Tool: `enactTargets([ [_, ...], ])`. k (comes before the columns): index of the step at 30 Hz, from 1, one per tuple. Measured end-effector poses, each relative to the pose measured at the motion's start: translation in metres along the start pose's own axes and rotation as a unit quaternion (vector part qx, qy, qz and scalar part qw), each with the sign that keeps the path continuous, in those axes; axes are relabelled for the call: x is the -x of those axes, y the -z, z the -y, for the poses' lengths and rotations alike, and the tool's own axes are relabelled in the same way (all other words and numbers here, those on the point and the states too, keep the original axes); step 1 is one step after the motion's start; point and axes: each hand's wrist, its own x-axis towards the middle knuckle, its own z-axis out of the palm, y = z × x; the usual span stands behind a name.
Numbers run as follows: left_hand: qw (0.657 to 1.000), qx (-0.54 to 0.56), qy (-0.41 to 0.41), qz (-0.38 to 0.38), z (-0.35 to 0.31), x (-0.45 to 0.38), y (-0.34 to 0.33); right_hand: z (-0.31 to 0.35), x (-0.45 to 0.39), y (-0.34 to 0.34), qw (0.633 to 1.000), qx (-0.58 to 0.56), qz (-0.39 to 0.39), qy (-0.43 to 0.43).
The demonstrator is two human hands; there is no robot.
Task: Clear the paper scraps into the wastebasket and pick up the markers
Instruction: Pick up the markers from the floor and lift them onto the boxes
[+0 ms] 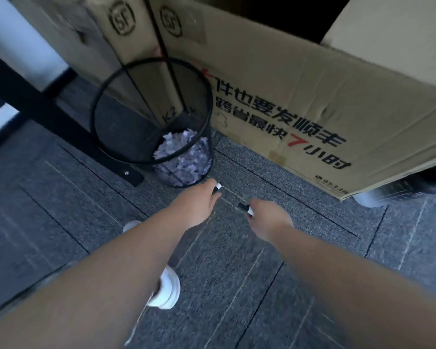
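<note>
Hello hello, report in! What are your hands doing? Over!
Left hand grips a marker. Right hand grips another marker. Paper scraps in wastebasket. Nothing blocking.

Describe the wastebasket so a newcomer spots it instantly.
Start at the big printed cardboard box leaning at the back. At its left end, on the grey carpet, stands the wastebasket: a round black wire-mesh bin, the only see-through container, with pale paper scraps piled inside.

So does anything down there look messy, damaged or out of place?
Little stands out. The paper scraps all lie inside the mesh wastebasket, none on the carpet. Each hand holds a marker: left hand, right hand. Only the big cardboard box looks worn, creased and dented along its side.
</note>
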Motion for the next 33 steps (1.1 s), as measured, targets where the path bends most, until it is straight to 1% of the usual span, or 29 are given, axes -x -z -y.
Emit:
enactTargets([
  [4, 0.999, -0.022, -0.007, -0.025, -0.028, 0.014, 0.053, 0.020, 0.016, 0.059, 0.998, -0.022, -0.047, 0.036],
  [7, 0.999, -0.012, -0.004, -0.050, -0.056, 0.026, 0.101, 0.038, 0.031, 0.110, 0.992, -0.047, -0.094, 0.073],
  [10, 0.995, 0.007, -0.025, -0.099, -0.085, 0.043, 0.148, 0.059, 0.050, 0.161, 0.977, -0.096, -0.166, 0.089],
  [13, 0.988, 0.026, -0.047, -0.147, -0.104, 0.062, 0.191, 0.077, 0.071, 0.206, 0.964, -0.134, -0.212, 0.085],
  [21, 0.970, 0.010, -0.079, -0.229, -0.136, 0.106, 0.299, 0.129, 0.122, 0.303, 0.936, -0.142, -0.299, 0.120],
  [27, 0.941, 0.054, -0.107, -0.317, -0.145, 0.148, 0.388, 0.210, 0.154, 0.370, 0.901, -0.198, -0.342, 0.178],
  [29, 0.927, 0.051, -0.108, -0.355, -0.142, 0.167, 0.418, 0.242, 0.165, 0.391, 0.887, -0.207, -0.355, 0.209],
  [33, 0.894, 0.084, -0.103, -0.428, -0.123, 0.214, 0.484, 0.312, 0.191, 0.430, 0.859, -0.225, -0.375, 0.267],
])
